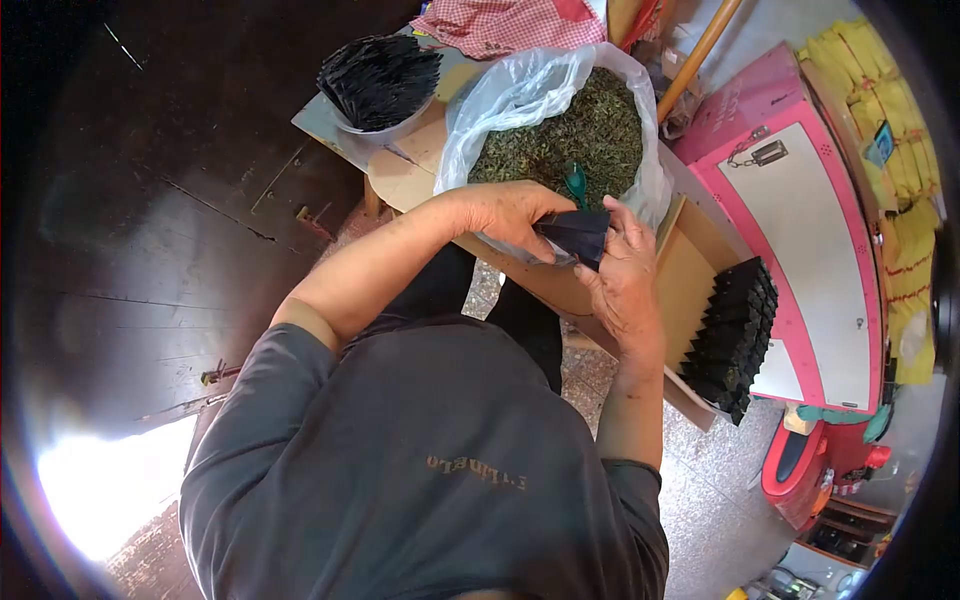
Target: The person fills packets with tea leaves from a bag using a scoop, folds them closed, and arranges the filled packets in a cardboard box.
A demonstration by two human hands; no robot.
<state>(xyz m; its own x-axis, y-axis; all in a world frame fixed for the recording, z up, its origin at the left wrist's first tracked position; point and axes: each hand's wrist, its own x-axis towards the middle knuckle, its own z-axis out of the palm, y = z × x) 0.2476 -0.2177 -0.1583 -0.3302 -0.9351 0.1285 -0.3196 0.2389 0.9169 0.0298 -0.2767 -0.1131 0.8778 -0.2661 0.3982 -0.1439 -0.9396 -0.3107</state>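
Note:
Between my two hands is a small black pouch (578, 236), held over the near edge of a plastic bag of dried herbs. My left hand (510, 215) grips its left end with thumb and fingers. On its right end, my right hand (625, 272) is closed with the thumb below and the fingers above. Chopped green-brown dried herbs (545, 140) fill the clear plastic bag (525, 85). A green scoop (576, 182) rests on the herbs just beyond the pouch; its lower part is hidden behind my hands.
Flat black pouches (380, 80) fill a bowl at the back left of the table (400, 180). To the right, a cardboard box (690, 270) contains a row of black pouches (735, 335). A pink-and-white cabinet (800, 220) stands beyond it. Checked red cloth (510, 25) lies behind the bag.

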